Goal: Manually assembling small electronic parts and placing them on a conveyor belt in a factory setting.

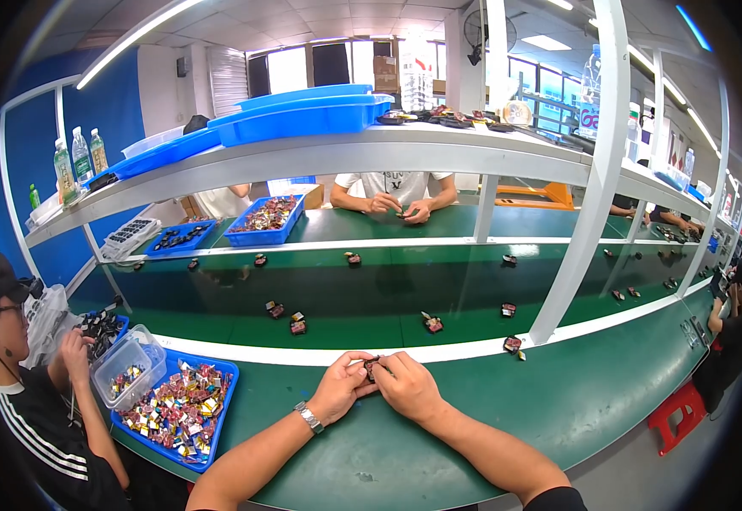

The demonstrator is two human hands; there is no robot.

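Note:
Over the near green bench, my left hand (pixel 339 390), with a metal-band watch (pixel 309 417) on its wrist, pinches a small dark part (pixel 372 369). My right hand (pixel 410 388) closes on the same part from the other side, and fingers of both hands hide most of it. To their left sits a blue tray (pixel 233 393) heaped with small dark-red pieces with white and yellow bits. A clear plastic box (pixel 151 347) holding a few similar pieces rests on the tray's far edge. A small dark-red assembly (pixel 513 346) lies on the white rail to the right.
Beyond the white rail (pixel 473 351), a green conveyor belt (pixel 371 294) carries several small assemblies. A white post (pixel 588 200) rises on the right to a shelf with blue trays (pixel 294 119). A co-worker (pixel 43 409) sits close at left; another (pixel 392 192) works opposite. A red stool (pixel 677 417) stands right.

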